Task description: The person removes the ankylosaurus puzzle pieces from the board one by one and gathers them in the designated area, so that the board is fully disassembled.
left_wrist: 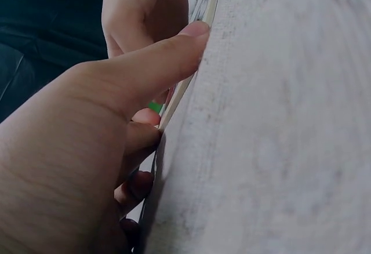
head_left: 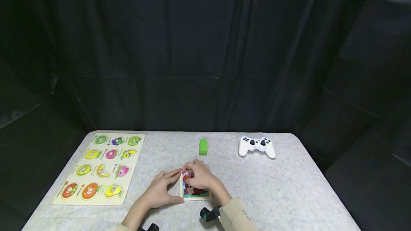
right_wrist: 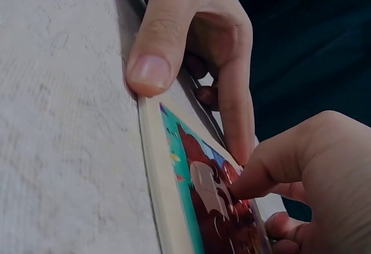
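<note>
A small wooden picture puzzle point(head_left: 196, 191) lies flat on the table, with a brown animal on a colourful ground inside a pale frame. My left hand point(head_left: 161, 189) holds its left side, thumb at the near corner and index finger at the far corner. Over the far left part of the picture is my right hand point(head_left: 201, 175), its fingers bent at the far edge and its thumb on the picture. In the right wrist view that thumb touches the picture point(right_wrist: 203, 190). What lies beneath the right fingers is hidden.
A large fruit puzzle board point(head_left: 107, 168) lies at the left of the patterned table point(head_left: 276, 191). Beyond the hands is a green block point(head_left: 203, 147). A white game controller point(head_left: 257, 146) rests at the back right. Dark cloth point(head_left: 199, 52) hangs behind.
</note>
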The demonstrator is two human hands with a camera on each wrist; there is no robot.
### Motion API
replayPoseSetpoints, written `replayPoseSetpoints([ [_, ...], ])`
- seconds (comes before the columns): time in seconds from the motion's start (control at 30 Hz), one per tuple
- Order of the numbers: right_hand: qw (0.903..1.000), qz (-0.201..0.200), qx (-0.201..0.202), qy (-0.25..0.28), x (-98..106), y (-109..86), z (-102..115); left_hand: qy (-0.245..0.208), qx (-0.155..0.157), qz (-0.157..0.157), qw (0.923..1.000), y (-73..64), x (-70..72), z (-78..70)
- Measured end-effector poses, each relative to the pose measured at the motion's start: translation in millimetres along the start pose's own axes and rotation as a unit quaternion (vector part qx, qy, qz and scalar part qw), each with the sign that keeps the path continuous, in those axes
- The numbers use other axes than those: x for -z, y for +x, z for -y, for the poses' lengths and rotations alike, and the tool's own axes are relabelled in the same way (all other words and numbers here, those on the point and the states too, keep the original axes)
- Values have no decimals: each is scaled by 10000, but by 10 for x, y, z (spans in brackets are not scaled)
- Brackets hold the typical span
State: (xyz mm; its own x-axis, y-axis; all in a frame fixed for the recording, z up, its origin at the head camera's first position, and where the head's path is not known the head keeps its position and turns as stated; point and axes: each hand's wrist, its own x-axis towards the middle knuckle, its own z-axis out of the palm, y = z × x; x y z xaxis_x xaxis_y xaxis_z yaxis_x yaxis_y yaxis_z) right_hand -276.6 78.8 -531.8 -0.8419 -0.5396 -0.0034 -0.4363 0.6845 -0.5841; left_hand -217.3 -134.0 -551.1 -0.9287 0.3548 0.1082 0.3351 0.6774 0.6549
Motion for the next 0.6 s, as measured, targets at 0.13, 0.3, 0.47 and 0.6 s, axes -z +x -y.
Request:
replayPoseSetpoints([
  [0.13,10000,2,-61,59,-18,9,9,-10,47,-13,10000,4,0,1],
  [0.3,9998,-38,-18,190,-9,-11,13,38,29,-40,10000,5,-5,1],
  [0.47,9991,-56,42,408,-7,-25,6,-8,37,-29,10000,5,-3,8],
  [0.6,9986,-80,81,512,-7,-38,-16,22,26,-5,10000,7,-5,14],
])
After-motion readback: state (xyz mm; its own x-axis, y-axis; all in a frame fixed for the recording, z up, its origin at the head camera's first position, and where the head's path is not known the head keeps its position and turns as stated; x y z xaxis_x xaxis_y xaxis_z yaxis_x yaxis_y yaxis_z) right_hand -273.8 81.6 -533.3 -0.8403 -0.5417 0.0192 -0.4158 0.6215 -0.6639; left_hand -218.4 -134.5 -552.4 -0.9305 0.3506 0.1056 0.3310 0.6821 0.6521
